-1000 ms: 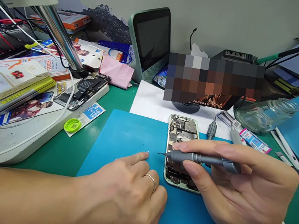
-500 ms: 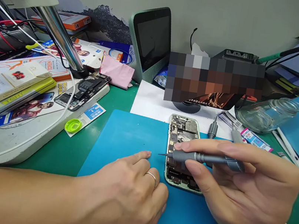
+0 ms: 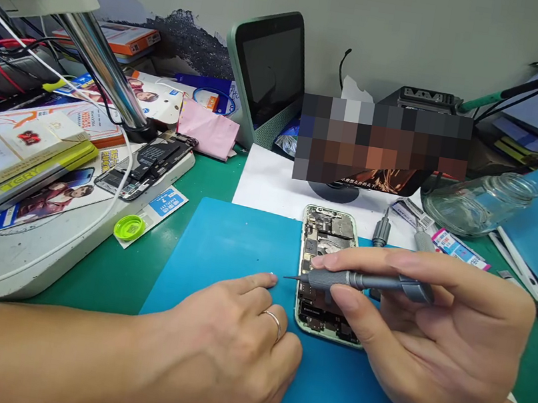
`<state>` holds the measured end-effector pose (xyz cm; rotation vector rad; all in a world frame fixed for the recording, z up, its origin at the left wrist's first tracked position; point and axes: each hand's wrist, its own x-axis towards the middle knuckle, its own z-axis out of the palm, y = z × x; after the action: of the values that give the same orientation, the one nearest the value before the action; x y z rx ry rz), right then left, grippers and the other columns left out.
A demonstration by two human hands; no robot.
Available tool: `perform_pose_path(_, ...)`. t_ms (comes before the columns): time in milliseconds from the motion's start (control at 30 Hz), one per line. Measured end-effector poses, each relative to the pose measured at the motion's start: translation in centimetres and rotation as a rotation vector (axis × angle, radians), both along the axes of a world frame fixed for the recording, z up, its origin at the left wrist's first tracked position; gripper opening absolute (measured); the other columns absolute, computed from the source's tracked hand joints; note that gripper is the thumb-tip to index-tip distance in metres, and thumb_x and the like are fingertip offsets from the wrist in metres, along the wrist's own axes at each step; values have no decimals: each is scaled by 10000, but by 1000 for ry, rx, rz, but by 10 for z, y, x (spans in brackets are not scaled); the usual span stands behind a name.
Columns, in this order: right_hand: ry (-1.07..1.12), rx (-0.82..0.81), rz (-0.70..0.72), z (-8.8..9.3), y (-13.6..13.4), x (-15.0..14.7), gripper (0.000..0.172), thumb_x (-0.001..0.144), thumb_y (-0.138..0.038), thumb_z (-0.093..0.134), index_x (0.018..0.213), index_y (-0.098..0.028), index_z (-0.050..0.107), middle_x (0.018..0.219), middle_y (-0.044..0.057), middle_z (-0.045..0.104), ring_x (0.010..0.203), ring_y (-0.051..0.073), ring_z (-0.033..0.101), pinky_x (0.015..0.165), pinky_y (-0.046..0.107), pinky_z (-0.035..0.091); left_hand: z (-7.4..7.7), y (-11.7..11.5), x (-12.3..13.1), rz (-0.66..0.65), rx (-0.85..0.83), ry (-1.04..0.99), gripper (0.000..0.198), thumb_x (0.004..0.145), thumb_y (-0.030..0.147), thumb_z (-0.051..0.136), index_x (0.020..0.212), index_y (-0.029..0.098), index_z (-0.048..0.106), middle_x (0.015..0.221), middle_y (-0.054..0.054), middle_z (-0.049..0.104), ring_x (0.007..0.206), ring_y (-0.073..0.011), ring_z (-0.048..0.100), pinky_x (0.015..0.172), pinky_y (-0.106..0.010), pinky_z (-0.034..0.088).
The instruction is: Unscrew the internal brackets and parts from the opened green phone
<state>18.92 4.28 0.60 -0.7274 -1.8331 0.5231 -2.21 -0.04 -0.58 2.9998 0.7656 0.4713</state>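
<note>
My right hand (image 3: pixel 452 330) pinches a slim grey precision screwdriver (image 3: pixel 363 281) between thumb and fingers. The driver lies almost level, its thin tip pointing left, just short of my left index fingertip. Resting on the blue mat (image 3: pixel 222 242), my left hand (image 3: pixel 243 339) has its index finger stretched out and the other fingers curled under; a ring is on one of them. Nothing is visible in it. Between the hands lies an opened phone (image 3: pixel 314 235) with its inner boards bare, partly covered by my right hand and the screwdriver.
Another screwdriver (image 3: pixel 382 230) stands behind the phone. A glass jar (image 3: pixel 481 203) lies at the right rear. On the left, a white base (image 3: pixel 59 251) carries a removed phone screen (image 3: pixel 145 166) and boxes. A green cap (image 3: pixel 129 228) sits beside it. A screen device (image 3: pixel 268 73) stands behind.
The screwdriver tip and my left index fingertip are slightly closer together. The whole view has shifted a little; the phone stays in place on the mat.
</note>
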Motion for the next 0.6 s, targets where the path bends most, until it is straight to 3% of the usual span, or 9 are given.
perform_pose_path(133, -2, 8, 2, 0, 0, 1, 354, 817, -56, 784, 1062, -297, 697, 899, 13, 812, 739, 205, 801, 616, 284, 687, 1, 0, 0, 29, -30, 4, 242, 1022, 243, 528, 790, 210, 588, 691, 3, 588, 592, -185, 521, 1073, -447, 564)
perform_pose_path(600, 27, -6, 14, 4, 2, -3, 377, 804, -44, 786, 1052, -303, 672, 859, 6, 806, 712, 211, 797, 574, 286, 683, 0, 0, 0, 61, -85, -47, 266, 1031, 259, 509, 780, 212, 584, 683, 8, 583, 582, -183, 522, 1064, -477, 581)
